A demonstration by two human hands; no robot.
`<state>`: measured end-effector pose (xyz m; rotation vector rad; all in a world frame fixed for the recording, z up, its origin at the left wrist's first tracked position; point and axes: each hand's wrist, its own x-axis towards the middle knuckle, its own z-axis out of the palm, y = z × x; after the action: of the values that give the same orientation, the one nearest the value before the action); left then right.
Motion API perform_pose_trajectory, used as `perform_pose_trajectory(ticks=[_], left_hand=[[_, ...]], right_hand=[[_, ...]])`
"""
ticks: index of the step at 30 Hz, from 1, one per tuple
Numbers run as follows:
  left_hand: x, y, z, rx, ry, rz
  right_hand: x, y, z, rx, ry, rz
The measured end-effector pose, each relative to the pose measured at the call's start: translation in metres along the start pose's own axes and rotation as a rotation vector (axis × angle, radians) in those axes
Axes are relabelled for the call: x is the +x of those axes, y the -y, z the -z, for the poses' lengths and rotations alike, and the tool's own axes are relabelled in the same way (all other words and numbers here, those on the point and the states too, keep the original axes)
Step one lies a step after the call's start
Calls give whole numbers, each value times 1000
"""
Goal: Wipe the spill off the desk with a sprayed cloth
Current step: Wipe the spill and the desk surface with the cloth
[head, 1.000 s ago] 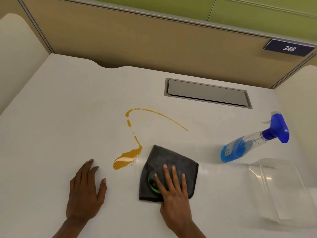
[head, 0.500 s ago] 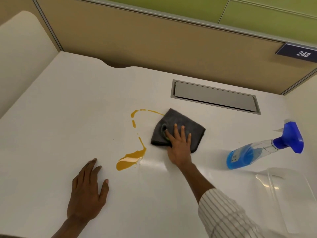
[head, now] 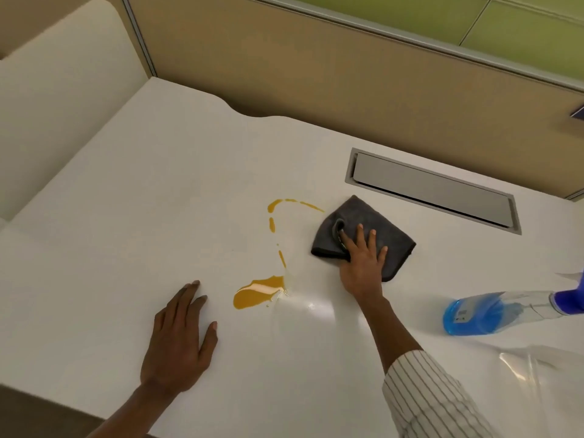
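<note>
Head view: white tabletop (head: 132, 216) fills most of the frame, with a tan partition (head: 316, 67) along its far edge. Grey recessed hatch (head: 433, 188) set in near the far right edge. Spray bottle (head: 499, 311) with blue liquid lies on its side at the right edge, nozzle cut off by the frame. Clear plastic container (head: 531, 371) at the near right corner, only partly visible. Dark grey cloth (head: 388, 238), folded, sits mid-tabletop just in front of the hatch. Right hand (head: 363, 263) flat on the cloth, fingers spread, pressing not gripping; striped sleeve (head: 433, 396) behind it. Left hand (head: 180, 339) flat on bare tabletop near the front edge, fingers extended, holding nothing. Orange spill (head: 257, 292): puddle between the hands, thin trail arcing back to touch the cloth's left corner.
</note>
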<state>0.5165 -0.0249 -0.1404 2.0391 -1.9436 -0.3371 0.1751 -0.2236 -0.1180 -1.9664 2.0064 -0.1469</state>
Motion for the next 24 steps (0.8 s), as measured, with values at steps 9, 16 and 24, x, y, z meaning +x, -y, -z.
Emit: perform_pose_trajectory(ticks=[9, 16, 24], left_hand=[[-1, 1, 0, 3, -8, 5], [0, 1, -3, 42, 3, 2], [-2, 5, -3, 29, -6, -1]], right_hand=[[4, 51, -5, 36, 211, 460], [25, 25, 6, 129, 170, 334], [95, 103, -8, 3, 234, 383]])
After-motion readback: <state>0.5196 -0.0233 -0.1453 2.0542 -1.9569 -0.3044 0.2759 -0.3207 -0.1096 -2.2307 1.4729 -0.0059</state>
